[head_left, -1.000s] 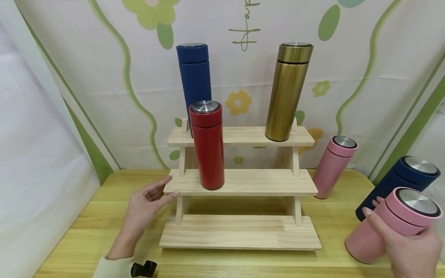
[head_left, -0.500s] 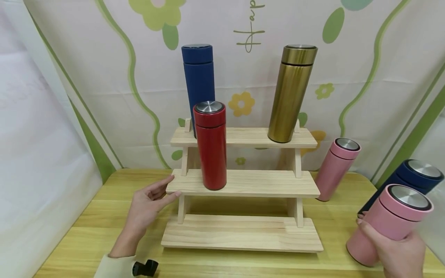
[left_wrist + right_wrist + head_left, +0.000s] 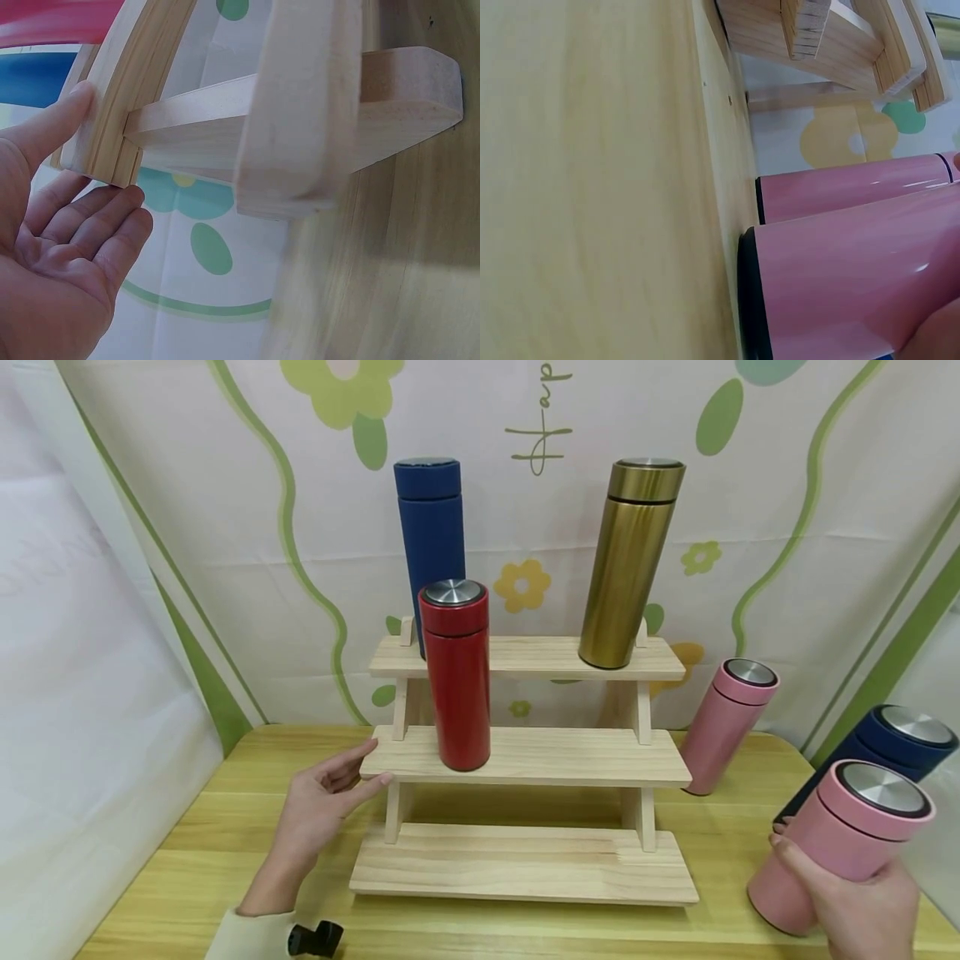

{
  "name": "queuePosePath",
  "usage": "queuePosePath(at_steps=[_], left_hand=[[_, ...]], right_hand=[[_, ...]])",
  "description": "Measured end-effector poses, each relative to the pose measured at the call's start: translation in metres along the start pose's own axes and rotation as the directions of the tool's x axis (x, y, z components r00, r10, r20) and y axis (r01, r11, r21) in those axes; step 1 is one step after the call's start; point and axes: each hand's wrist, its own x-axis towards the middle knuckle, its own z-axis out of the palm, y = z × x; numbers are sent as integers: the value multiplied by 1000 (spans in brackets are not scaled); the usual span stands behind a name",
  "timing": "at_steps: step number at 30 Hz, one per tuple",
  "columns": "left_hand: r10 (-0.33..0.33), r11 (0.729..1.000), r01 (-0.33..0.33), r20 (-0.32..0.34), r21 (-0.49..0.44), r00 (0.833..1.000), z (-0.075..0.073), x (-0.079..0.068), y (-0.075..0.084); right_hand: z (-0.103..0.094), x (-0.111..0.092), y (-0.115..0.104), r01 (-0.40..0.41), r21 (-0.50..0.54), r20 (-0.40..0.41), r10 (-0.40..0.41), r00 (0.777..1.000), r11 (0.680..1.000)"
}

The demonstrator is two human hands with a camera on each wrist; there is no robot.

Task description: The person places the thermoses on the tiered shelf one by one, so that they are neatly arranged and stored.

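My left hand [image 3: 318,810] holds the left end of the middle shelf of a three-tier wooden display stand [image 3: 570,752]. In the left wrist view its thumb lies on one side of the board [image 3: 124,97], its fingers on the other. My right hand [image 3: 866,893] grips a pink thermos [image 3: 847,835] at the right; in the right wrist view the dark base [image 3: 754,300] is down at the tabletop. A red thermos [image 3: 459,693] stands on the middle shelf, left of centre. On the top shelf are a blue thermos [image 3: 431,535] at left and a gold thermos [image 3: 630,577] at right.
Right of the stand, another pink thermos [image 3: 727,718] stands on the wooden table [image 3: 247,785]. Behind the held one is a dark blue thermos [image 3: 847,752], partly covered. A flower-printed cloth [image 3: 570,518] hangs behind, and white cloth [image 3: 97,693] borders the left side.
Over the last second my right hand has brought the pink thermos slightly left and more upright; it barely moves in the last half second. The left hand keeps its place on the shelf.
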Motion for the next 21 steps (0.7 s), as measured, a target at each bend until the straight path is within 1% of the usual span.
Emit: queuePosePath(at_steps=[1, 3, 5, 8, 12, 15, 18, 19, 21], left_hand=[[-4, 1000, 4, 0, 0, 1000, 0, 0, 0], [-8, 1000, 8, 0, -1, 1000, 0, -1, 0], [-12, 1000, 12, -2, -4, 1000, -1, -1, 0], [-9, 1000, 9, -5, -3, 1000, -1, -1, 1], [-2, 1000, 2, -5, -5, 1000, -2, 0, 1], [0, 1000, 0, -5, -5, 1000, -1, 0, 0], [2, 1000, -2, -5, -8, 1000, -1, -1, -1], [3, 1000, -3, -4, -11, 1000, 0, -1, -2], [6, 1000, -6, 0, -16, 1000, 1, 0, -2]], right_hand=[[0, 0, -1, -3, -20, -2, 3, 1000, 1000], [1, -2, -4, 2, -111, -26, -5, 1000, 994], [2, -3, -7, 14, -180, -43, -23, 999, 984], [3, -5, -10, 51, -244, -54, -66, 996, 968], [4, -8, -16, 105, -198, -9, -108, 994, 975], [6, -11, -20, 159, -190, 20, -158, 987, 969], [10, -14, -24, 196, -187, 26, -195, 981, 963], [11, -15, -25, 202, -175, 25, -200, 979, 964], [12, -18, -27, 187, -161, 17, -187, 982, 969]])
